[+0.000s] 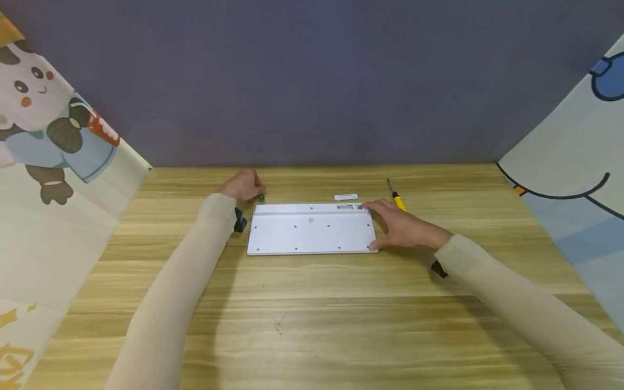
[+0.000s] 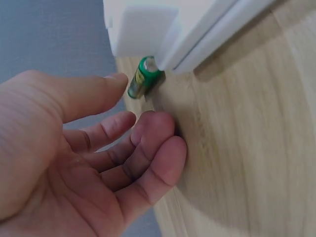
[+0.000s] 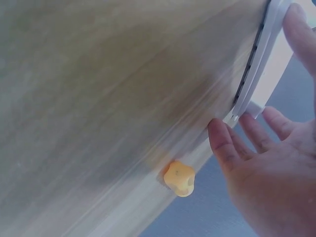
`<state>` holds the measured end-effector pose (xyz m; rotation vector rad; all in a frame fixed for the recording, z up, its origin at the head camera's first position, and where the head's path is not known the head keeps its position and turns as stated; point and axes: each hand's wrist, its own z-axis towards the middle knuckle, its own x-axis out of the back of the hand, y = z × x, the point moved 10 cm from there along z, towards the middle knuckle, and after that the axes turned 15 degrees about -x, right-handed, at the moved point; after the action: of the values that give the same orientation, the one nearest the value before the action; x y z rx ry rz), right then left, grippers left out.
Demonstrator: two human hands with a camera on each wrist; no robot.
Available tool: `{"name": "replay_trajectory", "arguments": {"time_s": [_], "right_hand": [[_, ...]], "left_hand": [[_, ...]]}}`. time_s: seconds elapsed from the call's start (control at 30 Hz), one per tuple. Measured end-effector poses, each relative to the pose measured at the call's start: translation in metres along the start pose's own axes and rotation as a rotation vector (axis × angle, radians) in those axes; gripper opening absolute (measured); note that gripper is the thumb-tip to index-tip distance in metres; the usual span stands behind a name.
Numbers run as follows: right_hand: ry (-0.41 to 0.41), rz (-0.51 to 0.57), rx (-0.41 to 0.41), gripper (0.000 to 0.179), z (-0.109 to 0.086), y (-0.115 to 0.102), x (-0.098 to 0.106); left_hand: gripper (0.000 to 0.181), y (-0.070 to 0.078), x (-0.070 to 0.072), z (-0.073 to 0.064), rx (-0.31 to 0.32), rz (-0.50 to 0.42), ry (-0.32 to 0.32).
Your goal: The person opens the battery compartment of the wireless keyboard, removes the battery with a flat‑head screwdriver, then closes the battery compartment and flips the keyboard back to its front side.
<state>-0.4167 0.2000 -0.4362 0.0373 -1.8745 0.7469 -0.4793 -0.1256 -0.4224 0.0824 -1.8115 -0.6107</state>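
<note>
A white keyboard (image 1: 312, 233) lies face down, with screws showing and a battery compartment (image 1: 347, 207) uncovered at its back right. At its right end, my right hand (image 1: 402, 225) holds it, thumb at the front corner and fingers by the back edge. Beyond the keyboard's back left corner is my left hand (image 1: 242, 185). In the left wrist view, a green battery (image 2: 142, 79) stands just past the thumb tip, close to the keyboard's white edge. The fingers (image 2: 160, 163) of that hand are loosely bent, apart from the battery.
Behind the keyboard lies a small white strip (image 1: 346, 197), perhaps the compartment's cover. A yellow-handled screwdriver (image 1: 399, 202) rests to the right of it, near the right hand. The wooden table (image 1: 312, 325) ends at a dark back wall, with printed panels at both sides.
</note>
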Motion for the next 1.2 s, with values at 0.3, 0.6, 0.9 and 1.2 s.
{"name": "replay_trajectory", "arguments": {"time_s": [0.3, 0.6, 0.9, 1.2], "right_hand": [[0.002, 0.021, 0.014, 0.097, 0.001, -0.002, 0.003], [0.000, 0.008, -0.031, 0.091, 0.013, 0.001, 0.007], [-0.013, 0.024, -0.033, 0.076, 0.031, -0.001, 0.015], [-0.037, 0.000, -0.024, 0.083, 0.039, -0.008, 0.008]], "left_hand": [[0.040, 0.002, 0.006, -0.012, -0.061, -0.034, 0.039], [0.046, 0.018, 0.006, -0.033, -0.217, -0.070, 0.042], [0.070, 0.034, -0.009, -0.054, -0.333, -0.110, -0.046], [0.062, 0.066, -0.029, -0.032, -0.368, 0.140, -0.124]]}}
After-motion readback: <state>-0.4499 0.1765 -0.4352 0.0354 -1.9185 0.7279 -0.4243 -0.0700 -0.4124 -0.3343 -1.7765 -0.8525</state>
